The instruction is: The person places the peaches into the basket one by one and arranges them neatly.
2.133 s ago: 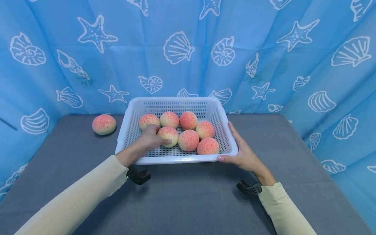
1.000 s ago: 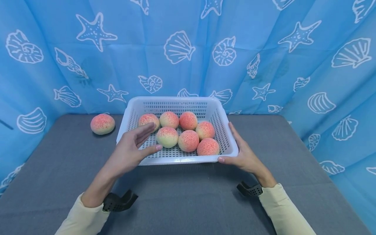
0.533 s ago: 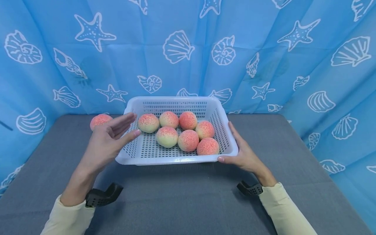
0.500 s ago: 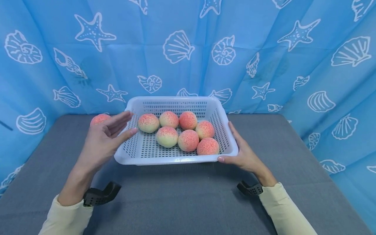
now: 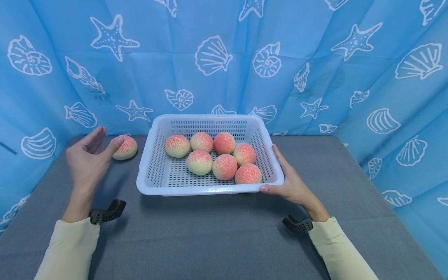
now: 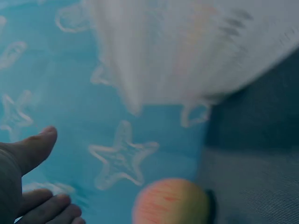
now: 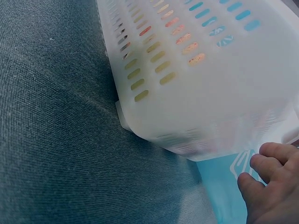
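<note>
In the head view my left hand [image 5: 87, 161] hovers at the left, thumb and fingers spread apart with nothing between them. Just right of it a pink and cream peach [image 5: 126, 148] lies on the table, slightly overlapped by the thumb. The left wrist view also has that peach [image 6: 170, 203], apart from the fingers. A white perforated plastic basket [image 5: 210, 190] contains several peaches [image 5: 224, 167]. My right hand [image 5: 292, 184] holds the basket's near right corner, thumb on the front rim and fingers along the right side; the right wrist view has its bent fingers [image 7: 266, 168] beside the wall.
A grey cloth covers the table [image 5: 217, 237]. Behind and along the sides hangs a blue curtain [image 5: 147, 70] with white shells and starfish. Black cameras [image 5: 108, 212] are strapped to both wrists.
My left hand let go of a peach inside the basket, withdrew over the left rim and moved left to beside the loose peach. The right hand and basket stayed put.
</note>
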A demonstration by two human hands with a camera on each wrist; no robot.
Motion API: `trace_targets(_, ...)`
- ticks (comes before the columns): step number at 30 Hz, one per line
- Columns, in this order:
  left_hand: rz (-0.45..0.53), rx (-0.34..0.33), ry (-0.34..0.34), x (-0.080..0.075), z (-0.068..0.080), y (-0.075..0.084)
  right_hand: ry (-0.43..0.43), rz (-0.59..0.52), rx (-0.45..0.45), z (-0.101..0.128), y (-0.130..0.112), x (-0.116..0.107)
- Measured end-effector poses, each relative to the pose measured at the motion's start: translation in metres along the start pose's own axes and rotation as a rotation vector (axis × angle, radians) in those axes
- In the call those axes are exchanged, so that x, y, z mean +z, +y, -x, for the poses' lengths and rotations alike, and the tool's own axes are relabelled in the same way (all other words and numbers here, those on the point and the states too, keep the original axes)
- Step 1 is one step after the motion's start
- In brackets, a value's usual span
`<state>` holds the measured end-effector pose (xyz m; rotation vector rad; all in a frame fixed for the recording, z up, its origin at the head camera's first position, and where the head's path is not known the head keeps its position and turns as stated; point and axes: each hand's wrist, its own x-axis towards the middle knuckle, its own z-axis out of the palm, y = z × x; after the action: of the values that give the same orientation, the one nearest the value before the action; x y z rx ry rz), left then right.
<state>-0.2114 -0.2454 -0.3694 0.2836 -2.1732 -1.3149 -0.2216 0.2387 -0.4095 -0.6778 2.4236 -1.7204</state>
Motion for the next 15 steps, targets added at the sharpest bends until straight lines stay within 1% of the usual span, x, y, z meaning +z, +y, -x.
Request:
trace_targets(4, 0.002, -0.059, 0.023, 0.008, -0.007, -0.022, 0.001, -0.006, 0.001, 0.001, 0.0, 0.001)
trace_targets(10, 0.001, -0.205, -0.002, 0.016, -0.012, -0.048, -0.006, -0.03, -0.017, 0.0, 0.0, 0.001)
trace_targets(13, 0.009, -0.251, -0.018, 0.022, -0.014, -0.059, -0.005, -0.031, -0.016, 0.0, 0.001, 0.001)
trace_targets(15, 0.014, -0.268, -0.032, 0.026, -0.014, -0.066, -0.005, -0.027, -0.013, 0.0, 0.0, 0.002)
